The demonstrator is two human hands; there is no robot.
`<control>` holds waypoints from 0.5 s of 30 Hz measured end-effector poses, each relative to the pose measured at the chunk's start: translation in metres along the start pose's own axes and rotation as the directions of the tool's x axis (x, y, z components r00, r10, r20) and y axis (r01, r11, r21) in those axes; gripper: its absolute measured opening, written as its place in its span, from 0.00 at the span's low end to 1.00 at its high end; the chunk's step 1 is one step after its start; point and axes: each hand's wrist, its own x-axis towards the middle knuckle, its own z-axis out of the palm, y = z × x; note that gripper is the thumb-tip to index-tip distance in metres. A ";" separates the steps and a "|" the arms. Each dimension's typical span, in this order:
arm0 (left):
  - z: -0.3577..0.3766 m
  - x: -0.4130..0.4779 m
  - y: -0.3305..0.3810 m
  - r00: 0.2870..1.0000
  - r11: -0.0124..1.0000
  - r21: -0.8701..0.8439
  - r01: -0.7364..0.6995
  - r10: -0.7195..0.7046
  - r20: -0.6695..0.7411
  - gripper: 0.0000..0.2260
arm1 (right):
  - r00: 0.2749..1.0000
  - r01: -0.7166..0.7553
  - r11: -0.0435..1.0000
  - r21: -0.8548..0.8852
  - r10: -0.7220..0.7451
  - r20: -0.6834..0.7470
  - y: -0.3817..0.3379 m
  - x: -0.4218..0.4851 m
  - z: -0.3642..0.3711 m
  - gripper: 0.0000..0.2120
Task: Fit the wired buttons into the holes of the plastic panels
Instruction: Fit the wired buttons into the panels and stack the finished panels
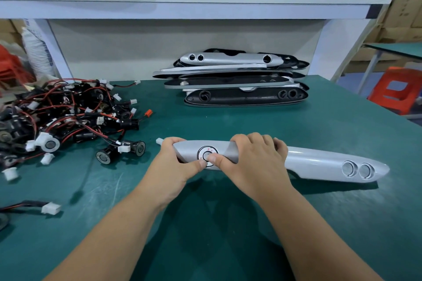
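Observation:
A long silver plastic panel (319, 159) lies across the green table in front of me. My left hand (175, 162) grips its left end, fingers curled over the top edge. My right hand (253, 159) grips the panel just right of that. Both thumbs press on a round button (207, 152) sitting in the panel's left hole. Two holes (357, 169) show near the right end of the panel. A white connector (159, 141) pokes out behind my left hand.
A tangled pile of wired buttons (68, 112) with red and black leads and white plugs covers the table's left. A stack of panels (237, 80) stands at the back centre against the shelf wall. One loose plug (50, 208) lies near left. An orange stool (397, 91) stands at right.

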 end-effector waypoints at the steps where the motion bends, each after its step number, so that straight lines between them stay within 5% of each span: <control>1: -0.001 0.000 0.001 1.000 1.000 0.007 0.002 -0.002 0.007 0.18 | 1.000 0.011 1.000 -0.004 -0.011 0.005 0.000 0.000 0.000 0.40; 6: 0.000 0.000 0.005 0.998 0.981 -0.183 0.059 -0.055 0.028 0.16 | 1.000 0.018 1.000 0.008 -0.018 0.002 0.000 0.000 -0.001 0.49; 10: 0.002 0.002 0.003 0.998 0.974 -0.216 0.066 -0.069 -0.008 0.04 | 0.999 0.026 0.999 0.039 -0.027 0.028 0.002 0.002 -0.003 0.44; 15: 0.002 0.000 0.003 0.999 0.981 -0.192 0.038 -0.042 -0.020 0.02 | 0.999 0.036 0.998 0.053 -0.038 0.036 0.002 0.003 -0.005 0.38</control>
